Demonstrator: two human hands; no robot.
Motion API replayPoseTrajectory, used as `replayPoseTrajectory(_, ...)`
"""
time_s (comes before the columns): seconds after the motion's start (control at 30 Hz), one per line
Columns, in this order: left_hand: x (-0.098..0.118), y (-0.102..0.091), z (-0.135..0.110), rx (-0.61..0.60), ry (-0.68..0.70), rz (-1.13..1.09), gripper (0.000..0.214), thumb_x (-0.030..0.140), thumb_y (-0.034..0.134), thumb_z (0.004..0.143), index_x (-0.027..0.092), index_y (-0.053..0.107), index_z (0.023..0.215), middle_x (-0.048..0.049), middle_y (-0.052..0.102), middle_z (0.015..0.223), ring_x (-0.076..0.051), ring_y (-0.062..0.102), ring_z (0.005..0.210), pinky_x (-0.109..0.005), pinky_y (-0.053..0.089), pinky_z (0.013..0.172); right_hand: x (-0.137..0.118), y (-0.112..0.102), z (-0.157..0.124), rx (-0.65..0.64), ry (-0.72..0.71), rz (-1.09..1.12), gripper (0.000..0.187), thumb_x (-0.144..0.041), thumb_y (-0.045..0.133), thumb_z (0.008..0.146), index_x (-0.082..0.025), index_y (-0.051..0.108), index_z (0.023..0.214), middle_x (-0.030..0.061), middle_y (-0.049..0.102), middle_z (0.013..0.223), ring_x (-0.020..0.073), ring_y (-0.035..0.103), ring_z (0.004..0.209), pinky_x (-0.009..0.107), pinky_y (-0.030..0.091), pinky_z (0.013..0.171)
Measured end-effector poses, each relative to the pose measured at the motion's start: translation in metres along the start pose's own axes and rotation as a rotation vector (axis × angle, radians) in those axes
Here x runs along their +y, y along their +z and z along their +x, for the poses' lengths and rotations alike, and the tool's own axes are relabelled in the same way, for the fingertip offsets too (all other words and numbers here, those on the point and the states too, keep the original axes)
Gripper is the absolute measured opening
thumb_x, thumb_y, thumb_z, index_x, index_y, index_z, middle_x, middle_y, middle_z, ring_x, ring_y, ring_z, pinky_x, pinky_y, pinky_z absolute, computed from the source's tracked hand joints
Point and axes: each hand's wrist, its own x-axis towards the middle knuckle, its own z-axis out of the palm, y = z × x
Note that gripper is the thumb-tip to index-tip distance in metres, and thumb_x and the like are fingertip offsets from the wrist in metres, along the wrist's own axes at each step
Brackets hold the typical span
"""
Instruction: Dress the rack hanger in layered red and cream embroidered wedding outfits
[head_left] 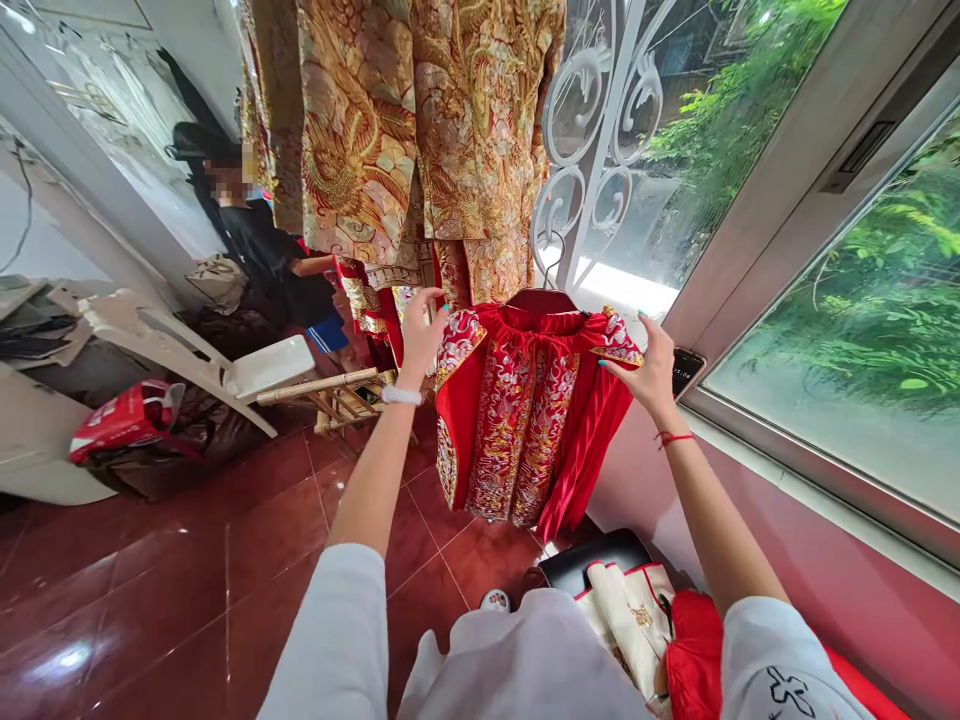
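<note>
A tall window filled my right side, with green foliage beyond it, and gold brocade robes hung beside a white iron grille. The floor was glossy red tile. Off to my left stood a white chair, a red bag, and a co-worker in black. Straight ahead, a red jacket thick with gold and silver embroidery hung from a hanger, well above the floor. My left hand curled at its shoulder edge; I could not tell whether it gripped. My right hand was open, its fingertips resting on the other shoulder, the two shoulders held about level. Below me, a black case held cream cloth.
</note>
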Motion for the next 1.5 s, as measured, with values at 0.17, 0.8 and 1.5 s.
replayPoseTrajectory(0.17,-0.067,-0.011,0.028,-0.457,-0.51,-0.271,0.042,0.059,0.069,0.077,0.02,0.071,0.093,-0.0109,0.073,0.102,-0.028,0.067,0.098,-0.042,0.051,0.091,0.032,0.0,0.014,-0.249,0.103,0.188,0.064,-0.029,0.058,0.083,-0.021,0.052,0.147,0.0123,0.061,0.142,0.0321,0.06,0.125,0.05,0.047,0.107)
replayPoseTrajectory(0.8,-0.071,-0.018,0.011,-0.399,-0.266,-0.077,0.044,0.059,0.066,0.078,0.019,0.056,0.061,-0.0014,0.055,0.064,-0.016,0.05,0.068,-0.028,0.044,0.067,0.076,-0.024,-0.043,-0.277,0.349,-0.287,0.049,-0.04,0.041,0.095,-0.015,0.068,0.127,0.0138,0.068,0.094,0.0269,0.063,0.077,0.041,0.052,0.072)
replayPoseTrajectory(1.5,0.004,0.031,-0.017,-0.297,0.134,0.581,0.058,0.057,0.033,0.103,0.017,0.066,0.13,-0.0143,0.076,0.103,-0.03,0.071,0.092,-0.033,0.045,0.075,0.031,0.058,0.007,-0.169,0.673,0.558,0.054,-0.071,0.051,0.084,-0.026,0.056,0.114,0.0056,0.066,0.107,0.0212,0.063,0.091,0.034,0.054,0.073)
